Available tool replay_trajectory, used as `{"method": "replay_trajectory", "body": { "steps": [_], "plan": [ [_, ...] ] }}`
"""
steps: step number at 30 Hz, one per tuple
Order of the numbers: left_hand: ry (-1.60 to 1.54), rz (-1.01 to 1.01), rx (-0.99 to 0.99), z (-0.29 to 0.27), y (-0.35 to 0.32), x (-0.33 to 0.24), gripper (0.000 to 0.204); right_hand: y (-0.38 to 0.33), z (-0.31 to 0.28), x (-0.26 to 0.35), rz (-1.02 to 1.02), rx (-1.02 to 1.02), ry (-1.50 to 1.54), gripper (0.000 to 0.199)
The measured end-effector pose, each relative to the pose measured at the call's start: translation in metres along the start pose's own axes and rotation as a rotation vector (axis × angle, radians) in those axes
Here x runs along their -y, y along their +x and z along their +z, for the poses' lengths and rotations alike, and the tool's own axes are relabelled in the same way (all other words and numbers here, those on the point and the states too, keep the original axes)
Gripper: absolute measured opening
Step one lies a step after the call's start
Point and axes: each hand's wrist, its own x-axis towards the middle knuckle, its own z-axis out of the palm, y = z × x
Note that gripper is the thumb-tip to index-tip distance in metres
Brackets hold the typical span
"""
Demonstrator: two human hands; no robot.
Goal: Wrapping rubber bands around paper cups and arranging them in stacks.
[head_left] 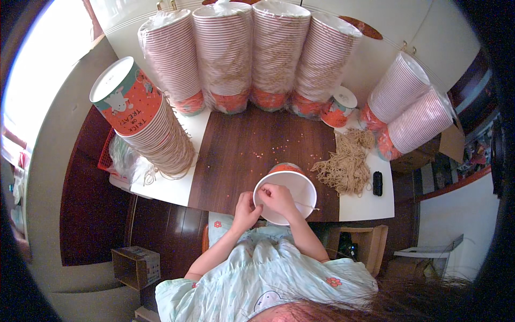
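Brown tabletop [230,161]; paper bucket [301,188] at near edge, mouth tipped toward wearer, long axis pointing away. Right hand [276,199] inside mouth, fingers bunched near left wall; left hand [248,213] at left rim, fingers curled. Cannot tell what fingertips pinch. Pale cord [307,206] crosses right rim.

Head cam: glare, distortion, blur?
Head view: bright patch at upper left blown out; fisheye bends the table edges, likely splays the outer cup stacks; corners black; left hand and right hand show no obvious motion blur.
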Motion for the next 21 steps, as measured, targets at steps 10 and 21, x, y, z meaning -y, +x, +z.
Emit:
{"method": "replay_trajectory", "body": {
  "steps": [10, 21],
  "plan": [
    [0.026, 0.014, 0.004, 0.0, 0.0, 0.001, 0.03, -0.002, -0.004, 0.006, -0.036, -0.102, 0.035, 0.018],
    [0.033, 0.007, 0.002, -0.001, -0.001, 0.002, 0.03, -0.001, -0.001, 0.002, -0.041, -0.077, 0.069, 0.016]
  ]
}}
